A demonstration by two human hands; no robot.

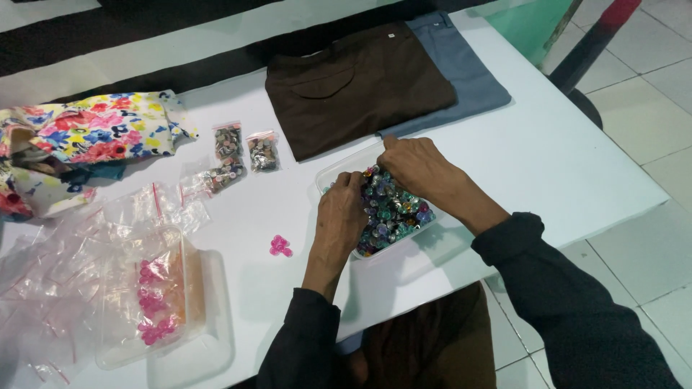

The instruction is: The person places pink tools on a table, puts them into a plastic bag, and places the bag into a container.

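While we lean over the white table (pixel 548 151), the folded brown (pixel 357 86) and grey cloth (pixel 472 75) lie flat at the far edge, out of our way, and the floral fabric (pixel 86 133) sits bunched at the left. Nearer, a clear box (pixel 155 299) keeps pink buttons together beside loose plastic bags (pixel 43 288). Now the tub (pixel 333 173) of mixed buttons (pixel 393 212) sits right under us: our left hand (pixel 342 216) curls into the pile, our right hand (pixel 418 169) presses in from behind, fingertips pinched among buttons. We cannot tell what either actually grips. Two pink buttons (pixel 280 246) lie loose just left of the tub.
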